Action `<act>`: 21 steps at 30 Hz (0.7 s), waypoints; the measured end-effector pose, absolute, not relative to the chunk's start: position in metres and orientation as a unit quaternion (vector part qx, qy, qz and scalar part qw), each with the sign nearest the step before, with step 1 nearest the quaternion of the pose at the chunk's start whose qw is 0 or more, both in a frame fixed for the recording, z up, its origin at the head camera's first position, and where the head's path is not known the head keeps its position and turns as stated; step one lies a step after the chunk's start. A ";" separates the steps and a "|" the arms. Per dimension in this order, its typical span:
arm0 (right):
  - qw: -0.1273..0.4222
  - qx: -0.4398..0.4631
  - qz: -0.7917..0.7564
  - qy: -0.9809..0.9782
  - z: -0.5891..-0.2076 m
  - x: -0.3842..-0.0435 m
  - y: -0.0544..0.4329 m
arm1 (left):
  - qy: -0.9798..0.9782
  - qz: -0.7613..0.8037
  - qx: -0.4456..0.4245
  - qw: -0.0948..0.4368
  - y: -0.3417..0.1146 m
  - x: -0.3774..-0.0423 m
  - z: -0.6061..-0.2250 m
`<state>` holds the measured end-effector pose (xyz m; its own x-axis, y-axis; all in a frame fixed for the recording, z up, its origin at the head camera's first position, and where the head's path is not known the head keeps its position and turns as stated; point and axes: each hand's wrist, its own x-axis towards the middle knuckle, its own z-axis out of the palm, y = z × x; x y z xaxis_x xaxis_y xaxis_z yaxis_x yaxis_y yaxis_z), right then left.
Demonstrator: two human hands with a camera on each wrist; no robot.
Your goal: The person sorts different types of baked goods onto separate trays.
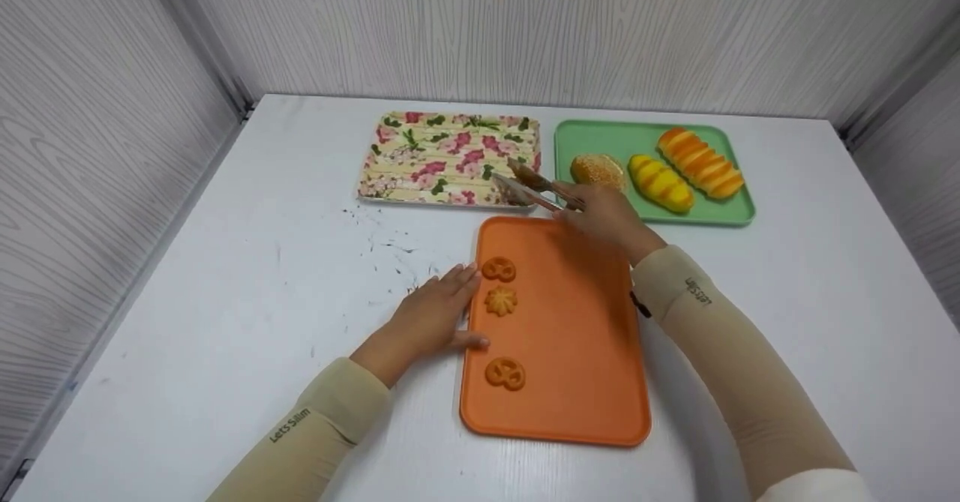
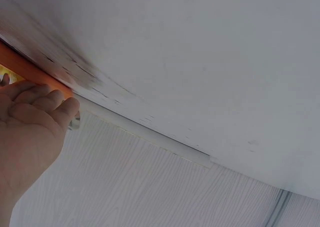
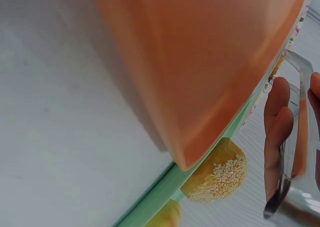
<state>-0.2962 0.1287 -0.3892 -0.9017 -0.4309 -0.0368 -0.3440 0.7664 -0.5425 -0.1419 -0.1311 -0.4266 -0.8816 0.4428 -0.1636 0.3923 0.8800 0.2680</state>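
Head view: white table [image 1: 225,277], three trays. Left hand [image 1: 431,314] flat on the table, fingers straight, thumb and fingertips against the left rim of the orange tray [image 1: 577,352]; nothing gripped. On that tray, near its left edge, three small orange cookies in a column: a pretzel-shaped one [image 1: 499,269] at the far end, a flower-shaped one [image 1: 501,300] just nearer, another pretzel-shaped one [image 1: 505,374] closer to the body, apart from the first two. Right hand [image 1: 607,217] over the tray's far right corner, fingers curled round metal tongs [image 1: 534,183]; tong tips over the near right corner of the floral tray [image 1: 420,160], nothing visible between them. To the right, a green tray [image 1: 600,138] with a sesame bun [image 1: 597,170], a yellow striped loaf [image 1: 661,183] and an orange striped loaf [image 1: 700,162], side by side.

Left wrist view: left hand [image 2: 30,132] low in the left corner, fingers [image 2: 42,99] lying against the orange tray [image 2: 30,72] edge, only a strip of it showing; scuffed white table [image 2: 200,62] above, ribbed wall panel [image 2: 150,187] below.

Right wrist view: orange tray [image 3: 200,62] filling the upper frame, green tray [image 3: 155,197] rim just behind its corner, sesame bun [image 3: 217,174] there. At the right edge, fingers [image 3: 277,122] wrapped round the shiny tongs [image 3: 292,152]; tong tips out of view.
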 end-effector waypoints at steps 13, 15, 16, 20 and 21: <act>0.077 -0.200 -0.279 0.936 -0.389 -0.297 0.132 | 0.964 0.110 0.215 0.111 -0.130 -0.143 -0.427; 0.072 -0.202 -0.283 0.935 -0.388 -0.298 0.132 | 0.964 0.111 0.216 0.112 -0.130 -0.143 -0.427; 0.070 -0.203 -0.285 0.934 -0.388 -0.298 0.133 | 0.964 0.111 0.216 0.111 -0.130 -0.143 -0.427; 0.067 -0.198 -0.297 0.932 -0.385 -0.297 0.134 | 0.964 0.113 0.217 0.108 -0.131 -0.142 -0.427; 0.067 -0.196 -0.299 0.931 -0.385 -0.296 0.134 | 0.964 0.114 0.217 0.108 -0.131 -0.142 -0.427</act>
